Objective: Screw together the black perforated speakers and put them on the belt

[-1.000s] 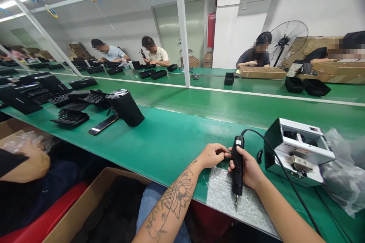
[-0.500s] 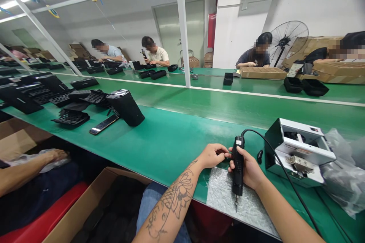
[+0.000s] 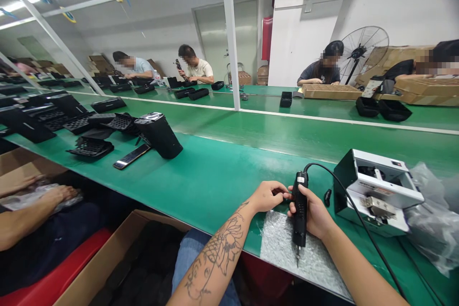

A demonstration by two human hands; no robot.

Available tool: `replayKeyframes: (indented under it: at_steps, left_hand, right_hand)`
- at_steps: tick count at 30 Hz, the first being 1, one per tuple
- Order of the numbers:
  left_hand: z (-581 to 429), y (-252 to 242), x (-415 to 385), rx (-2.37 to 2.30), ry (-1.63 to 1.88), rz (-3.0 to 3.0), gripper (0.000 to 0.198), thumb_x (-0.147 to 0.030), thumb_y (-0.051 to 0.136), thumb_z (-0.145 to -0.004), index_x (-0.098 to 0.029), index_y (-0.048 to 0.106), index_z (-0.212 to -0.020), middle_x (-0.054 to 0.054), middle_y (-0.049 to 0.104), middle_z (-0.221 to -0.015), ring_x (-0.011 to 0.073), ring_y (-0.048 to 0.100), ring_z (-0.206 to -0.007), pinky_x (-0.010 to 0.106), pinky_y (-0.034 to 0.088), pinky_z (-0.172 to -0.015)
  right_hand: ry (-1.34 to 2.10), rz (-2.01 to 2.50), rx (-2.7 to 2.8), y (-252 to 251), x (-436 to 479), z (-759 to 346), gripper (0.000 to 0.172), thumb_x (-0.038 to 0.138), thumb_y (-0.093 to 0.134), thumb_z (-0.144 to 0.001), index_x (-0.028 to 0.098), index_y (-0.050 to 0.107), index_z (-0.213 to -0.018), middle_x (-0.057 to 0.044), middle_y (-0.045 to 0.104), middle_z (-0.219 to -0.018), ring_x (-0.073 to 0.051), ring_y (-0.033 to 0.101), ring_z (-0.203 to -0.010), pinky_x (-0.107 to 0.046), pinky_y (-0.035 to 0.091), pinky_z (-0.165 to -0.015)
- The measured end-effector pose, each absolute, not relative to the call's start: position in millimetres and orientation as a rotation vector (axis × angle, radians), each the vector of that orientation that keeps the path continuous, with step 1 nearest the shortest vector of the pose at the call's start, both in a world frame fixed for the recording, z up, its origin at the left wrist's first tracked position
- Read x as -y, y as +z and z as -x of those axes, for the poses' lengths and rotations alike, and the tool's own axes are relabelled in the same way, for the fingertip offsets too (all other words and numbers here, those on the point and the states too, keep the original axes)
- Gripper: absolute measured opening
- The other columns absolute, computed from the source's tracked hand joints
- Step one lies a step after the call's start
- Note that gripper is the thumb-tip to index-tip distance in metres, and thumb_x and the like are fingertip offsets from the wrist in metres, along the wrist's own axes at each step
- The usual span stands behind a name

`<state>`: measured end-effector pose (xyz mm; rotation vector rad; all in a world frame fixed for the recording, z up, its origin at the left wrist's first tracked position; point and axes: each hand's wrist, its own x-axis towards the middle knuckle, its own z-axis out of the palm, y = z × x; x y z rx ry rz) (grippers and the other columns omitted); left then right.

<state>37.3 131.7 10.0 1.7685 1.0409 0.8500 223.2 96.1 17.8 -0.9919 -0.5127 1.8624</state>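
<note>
My right hand (image 3: 314, 211) is wrapped round a black electric screwdriver (image 3: 300, 210), held upright with its bit pointing down above a silvery textured mat (image 3: 276, 239). The cord rises from the screwdriver's top and curves off to the right. Close against the screwdriver's left side is my left hand (image 3: 270, 195), its fingers bent and pressed together. Those fingertips sit partly behind the tool, so whatever they hold is hidden. A small black piece (image 3: 327, 197) lies on the green table (image 3: 215, 172) just right of my right hand.
To the right stand a white and black screw feeder (image 3: 376, 196) and clear plastic bags (image 3: 433, 215). Black housings (image 3: 158, 136) and a phone (image 3: 131, 156) lie at left. Below is a carton (image 3: 132, 253) of dark parts. Beside me a co-worker's hand (image 3: 59, 196) rests on plastic. Others sit opposite.
The co-worker's hands at the left have shifted slightly, and a second hand now shows there. My hands and the screwdriver have stayed in place.
</note>
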Motion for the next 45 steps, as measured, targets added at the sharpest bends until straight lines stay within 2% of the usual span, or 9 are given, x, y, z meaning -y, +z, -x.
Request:
replayKeyframes:
  at_steps: [14,45]
  left_hand:
    - [-37.2,7.8,-132.2,-1.040,0.865,-1.773,0.029,-0.013,0.058,-0.080,-0.014,0.082,-0.097,0.004,0.079,-0.092,0.0136,0.065,-0.079,0.022,0.049,-0.072]
    - [-37.2,10.6,-131.3,-1.057,0.853,-1.769,0.029,-0.014,0.057,-0.082,-0.014,0.082,-0.098,0.004,0.080,-0.095,0.0148,0.067,-0.081,0.023,0.050,-0.073]
  right_hand:
    - [1.859,0.994,0.500,18.1,-96.0,-222.3,0.028,0.041,0.065,-0.095,0.017,0.069,-0.110,-0.008,0.078,-0.094,-0.015,0.060,-0.051,-0.037,0.060,-0.055]
    - [1.861,0.981,0.488,17.2,-96.2,-222.2,0.028,0.041,0.069,-0.092,0.018,0.069,-0.108,-0.008,0.078,-0.095,-0.015,0.061,-0.051,-0.037,0.060,-0.055]
